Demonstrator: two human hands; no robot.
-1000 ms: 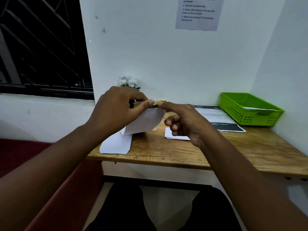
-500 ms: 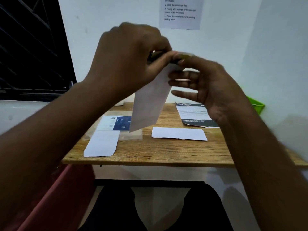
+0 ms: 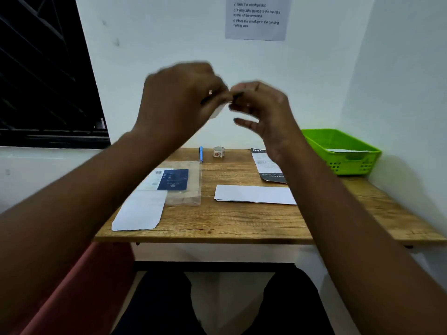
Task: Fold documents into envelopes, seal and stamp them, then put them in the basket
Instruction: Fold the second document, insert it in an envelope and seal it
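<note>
Well short of done, by the look of it. Raised above the wooden desk (image 3: 232, 223), clear of everything on it: left hand (image 3: 180, 100) curled round a white envelope (image 3: 216, 114), of which only a blurred sliver peeps out below the knuckles; right hand (image 3: 262, 110) meeting it fingertip to fingertip, thumb and forefinger pinched on something small and dark at the top edge, lower fingers spread loose. Too smeared by motion to name that small thing — a strip off the flap, perhaps, which would place the work at the sealing step. Judged so, stamping and dropping off remain for this piece. At the desk's far right corner, the green basket (image 3: 343, 163) with something pale and flat already lying inside, so likely one finished piece there, no more to be made out. On the desk's middle right, a folded white sheet (image 3: 254, 194) waiting flat; behind it, toward the wall, a printed document (image 3: 266, 165) not yet folded. At the desk's near left edge, another white envelope (image 3: 140, 210), empty-looking and overlapping a clear plastic packet (image 3: 183, 182) with a blue card inside. Along the desk's back edge, a blue pen (image 3: 201, 153) and a small roll (image 3: 219, 151) — stamps or tape, hard to tell. Several rounds of folding, sealing and stamping left, then.
</note>
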